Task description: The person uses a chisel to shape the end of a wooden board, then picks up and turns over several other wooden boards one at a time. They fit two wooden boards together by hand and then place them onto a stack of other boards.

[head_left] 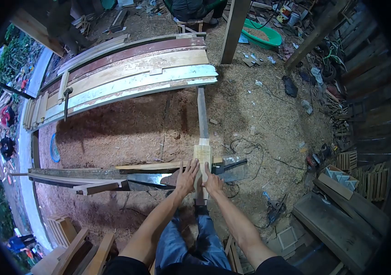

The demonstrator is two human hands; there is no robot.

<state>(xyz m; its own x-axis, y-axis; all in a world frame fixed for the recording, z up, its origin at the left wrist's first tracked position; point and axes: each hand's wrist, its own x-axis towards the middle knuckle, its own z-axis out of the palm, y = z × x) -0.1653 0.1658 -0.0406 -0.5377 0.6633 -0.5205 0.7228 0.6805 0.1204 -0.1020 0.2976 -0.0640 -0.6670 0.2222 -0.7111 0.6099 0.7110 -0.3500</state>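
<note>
A pale, flat wooden piece [203,153] lies lengthwise in front of me on a narrow, dark plank [203,117]. My left hand [187,177] rests on its left side, fingers spread and stretched forward. On the right edge, my right hand [213,182] grips the piece near its close end, with one finger pointing ahead and the others curled. Just left of my left hand, a handsaw [152,179] with a shiny blade lies on the beam, its handle partly hidden.
A bench of painted and bare boards [140,68] stands ahead, with a clamp [67,98] at its left. Wooden beams [76,176] extend left. A green basin [262,34] is at the far right. Sawdust covers the floor. Another person [191,9] sits at the top.
</note>
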